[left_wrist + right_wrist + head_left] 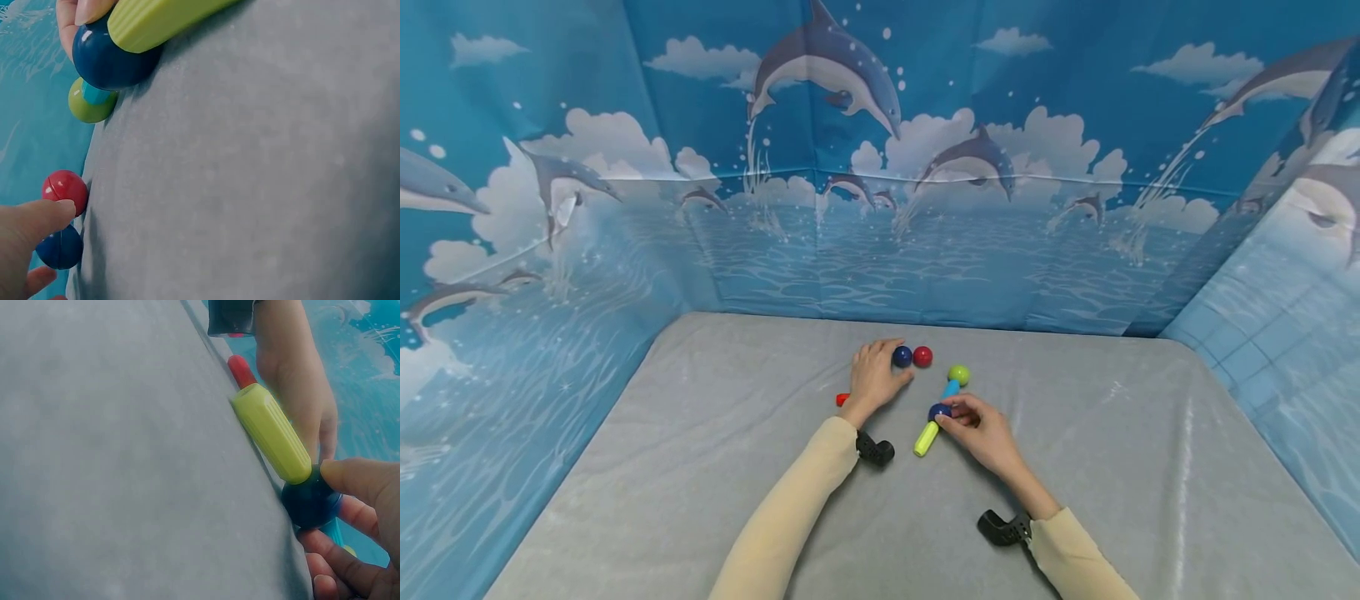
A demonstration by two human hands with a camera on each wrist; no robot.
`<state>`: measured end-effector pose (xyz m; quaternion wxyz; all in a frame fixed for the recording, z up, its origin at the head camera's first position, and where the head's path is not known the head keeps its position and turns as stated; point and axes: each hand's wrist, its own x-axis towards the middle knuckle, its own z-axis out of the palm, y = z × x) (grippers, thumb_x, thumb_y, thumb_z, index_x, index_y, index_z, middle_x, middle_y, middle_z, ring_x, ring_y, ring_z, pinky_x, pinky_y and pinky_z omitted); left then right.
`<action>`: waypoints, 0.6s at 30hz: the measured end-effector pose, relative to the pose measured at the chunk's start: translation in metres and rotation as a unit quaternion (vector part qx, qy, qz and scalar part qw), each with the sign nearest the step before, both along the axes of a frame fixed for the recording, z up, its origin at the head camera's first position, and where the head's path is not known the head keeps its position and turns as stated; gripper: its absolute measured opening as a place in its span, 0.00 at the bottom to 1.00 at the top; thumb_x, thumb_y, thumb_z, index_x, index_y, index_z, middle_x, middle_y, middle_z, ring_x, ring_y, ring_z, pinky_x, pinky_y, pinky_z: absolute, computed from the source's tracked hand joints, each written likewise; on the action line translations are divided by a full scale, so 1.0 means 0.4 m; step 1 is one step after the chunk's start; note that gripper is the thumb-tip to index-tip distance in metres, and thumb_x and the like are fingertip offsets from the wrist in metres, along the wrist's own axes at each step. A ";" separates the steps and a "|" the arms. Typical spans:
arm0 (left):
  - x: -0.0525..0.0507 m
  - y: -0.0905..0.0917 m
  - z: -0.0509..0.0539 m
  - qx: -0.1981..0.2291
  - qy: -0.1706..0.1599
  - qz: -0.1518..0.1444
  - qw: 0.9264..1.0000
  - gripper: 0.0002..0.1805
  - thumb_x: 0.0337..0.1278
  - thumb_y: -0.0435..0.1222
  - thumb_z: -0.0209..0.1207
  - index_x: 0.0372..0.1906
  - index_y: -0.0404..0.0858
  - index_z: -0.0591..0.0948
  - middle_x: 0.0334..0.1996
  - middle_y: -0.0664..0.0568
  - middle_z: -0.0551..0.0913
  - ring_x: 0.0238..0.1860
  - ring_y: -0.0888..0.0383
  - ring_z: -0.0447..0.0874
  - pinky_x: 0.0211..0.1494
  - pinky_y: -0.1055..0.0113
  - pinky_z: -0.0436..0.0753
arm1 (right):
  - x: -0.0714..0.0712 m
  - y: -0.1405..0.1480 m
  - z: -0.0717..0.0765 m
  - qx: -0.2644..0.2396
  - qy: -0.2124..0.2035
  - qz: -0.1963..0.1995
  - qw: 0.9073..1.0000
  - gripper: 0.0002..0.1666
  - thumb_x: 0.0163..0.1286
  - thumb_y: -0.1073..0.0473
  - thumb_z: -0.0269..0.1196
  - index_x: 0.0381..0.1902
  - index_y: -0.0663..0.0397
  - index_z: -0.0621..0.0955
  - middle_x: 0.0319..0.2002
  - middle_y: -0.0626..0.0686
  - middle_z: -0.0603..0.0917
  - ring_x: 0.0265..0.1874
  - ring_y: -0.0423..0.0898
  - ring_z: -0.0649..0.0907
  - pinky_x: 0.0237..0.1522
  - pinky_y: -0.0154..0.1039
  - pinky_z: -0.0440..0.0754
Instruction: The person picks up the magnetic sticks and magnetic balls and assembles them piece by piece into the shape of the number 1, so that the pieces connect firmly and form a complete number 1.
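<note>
My right hand pinches a dark blue ball, which joins a yellow-green stick and a light blue stick. A green ball sits at the far end of the light blue stick. My left hand is spread beside another blue ball, thumb and fingers around it; whether they touch it I cannot tell. In the left wrist view that ball lies below the thumb, near the red ball. The right wrist view shows my fingers and thumb on the joined ball.
A red ball lies just right of the loose blue ball. One red piece shows partly from behind my left wrist. Grey cloth covers the table, and a dolphin-print curtain stands behind it and at both sides.
</note>
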<state>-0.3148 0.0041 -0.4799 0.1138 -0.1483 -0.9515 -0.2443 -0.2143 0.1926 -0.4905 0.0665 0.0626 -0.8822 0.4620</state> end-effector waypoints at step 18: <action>-0.013 0.014 -0.005 -0.011 -0.015 0.005 1.000 0.29 0.54 0.46 0.66 0.62 0.47 0.75 0.56 0.48 0.77 0.50 0.48 0.73 0.48 0.57 0.68 | 0.003 -0.001 -0.003 -0.002 0.013 -0.001 1.000 0.16 0.60 0.54 0.69 0.46 0.49 0.83 0.35 0.49 0.82 0.31 0.43 0.79 0.36 0.41 0.76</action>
